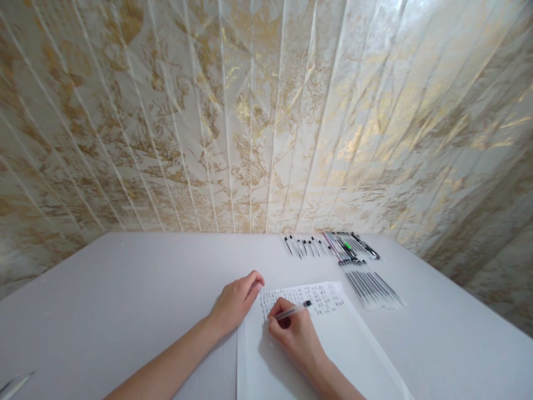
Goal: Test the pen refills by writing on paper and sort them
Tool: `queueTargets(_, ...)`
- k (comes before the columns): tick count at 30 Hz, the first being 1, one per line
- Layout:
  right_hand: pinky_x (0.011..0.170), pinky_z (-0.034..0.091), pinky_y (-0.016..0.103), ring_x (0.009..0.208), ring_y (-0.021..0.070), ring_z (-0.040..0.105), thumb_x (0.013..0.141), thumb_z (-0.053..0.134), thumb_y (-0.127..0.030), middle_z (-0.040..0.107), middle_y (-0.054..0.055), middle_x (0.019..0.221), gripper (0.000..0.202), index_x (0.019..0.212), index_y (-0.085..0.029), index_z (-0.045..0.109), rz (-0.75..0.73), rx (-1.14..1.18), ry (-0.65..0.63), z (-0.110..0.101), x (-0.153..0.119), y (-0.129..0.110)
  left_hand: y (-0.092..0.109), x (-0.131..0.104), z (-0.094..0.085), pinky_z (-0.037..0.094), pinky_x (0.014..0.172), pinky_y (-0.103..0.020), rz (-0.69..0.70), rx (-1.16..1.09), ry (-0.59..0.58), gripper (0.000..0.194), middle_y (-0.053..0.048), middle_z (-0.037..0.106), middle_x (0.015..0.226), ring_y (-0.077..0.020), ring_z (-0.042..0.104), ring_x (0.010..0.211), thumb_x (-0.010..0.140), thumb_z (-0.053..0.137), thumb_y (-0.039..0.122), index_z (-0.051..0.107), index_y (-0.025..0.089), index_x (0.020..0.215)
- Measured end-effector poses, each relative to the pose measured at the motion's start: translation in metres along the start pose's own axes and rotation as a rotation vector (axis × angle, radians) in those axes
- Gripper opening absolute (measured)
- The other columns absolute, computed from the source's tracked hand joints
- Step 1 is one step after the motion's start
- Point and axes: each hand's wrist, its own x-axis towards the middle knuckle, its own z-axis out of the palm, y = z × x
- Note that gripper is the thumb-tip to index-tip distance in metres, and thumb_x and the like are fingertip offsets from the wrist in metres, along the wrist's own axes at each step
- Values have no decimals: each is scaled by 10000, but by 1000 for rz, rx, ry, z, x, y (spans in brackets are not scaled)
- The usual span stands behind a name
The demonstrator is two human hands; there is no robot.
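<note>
A white sheet of paper lies on the table, with rows of dark handwriting across its upper part. My right hand rests on the sheet, its fingers closed round a clear pen with a black end. The pen's tip is hidden by the fingers, just below the left part of the written rows. At the sheet's upper left edge lies my left hand, fingers curled together; whether anything is inside them is hidden.
Several black-tipped pens lie at the back of the table, beside a denser group of coloured and black pens. Nearer, clear pens or refills lie in a row. Another pen is at the lower left. Patterned curtain hangs behind.
</note>
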Motion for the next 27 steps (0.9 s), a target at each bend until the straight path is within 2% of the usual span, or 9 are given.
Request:
queueTargets(3, 509, 308, 234, 538, 105, 391, 738, 521, -169, 454, -36, 574, 92, 646, -176, 514, -43, 109, 51, -4, -1, 1, 4, -2, -1, 401, 744, -270, 32, -3, 4, 159, 1, 603, 867, -175, 572, 825, 904, 359, 268, 513, 239, 882)
queueTargets(6, 509, 348, 224, 541, 101, 418, 825, 547, -278, 483, -35, 644, 106, 775, -185, 541, -114, 292, 120, -10, -1, 4, 12, -4, -1, 411, 750, -277, 65, -28, -14, 159, -7, 570, 854, -174, 556, 811, 908, 353, 253, 501, 228, 855)
queueTargets(10, 494, 384, 214, 547, 101, 445, 842, 594, -367, 522, -24, 686, 179, 855, -192, 555, -179, 402, 132, -12, 1, 8, 20, -8, 2, 417, 739, -281, 95, -64, -52, 138, -8, 550, 849, -174, 540, 796, 916, 362, 249, 488, 223, 864)
queueTargets(20, 504, 399, 213, 589, 117, 502, 834, 612, -380, 624, 29, 764, 211, 836, -173, 649, -159, 283, 93, -11, 4, 7, 26, -10, 3, 422, 744, -272, 208, -1, -124, 119, -25, 586, 867, -187, 547, 834, 903, 406, 236, 511, 213, 853)
queueTargets(24, 583, 435, 241, 625, 145, 555, 830, 614, -354, 664, 43, 761, 187, 829, -174, 664, -212, 209, 45, -6, 2, 9, 27, -10, 8, 424, 649, -229, 148, -133, -192, 40, -3, 667, 827, -166, 602, 731, 850, 499, 245, 486, 222, 880)
queueTargets(27, 561, 422, 237, 587, 144, 545, 811, 619, -329, 657, 30, 712, 152, 786, -184, 659, -272, 107, 54, 2, 3, 13, 23, -9, 14, 403, 571, -209, 94, -238, -204, 155, 33, 686, 697, -150, 605, 608, 785, 570, 248, 443, 228, 871)
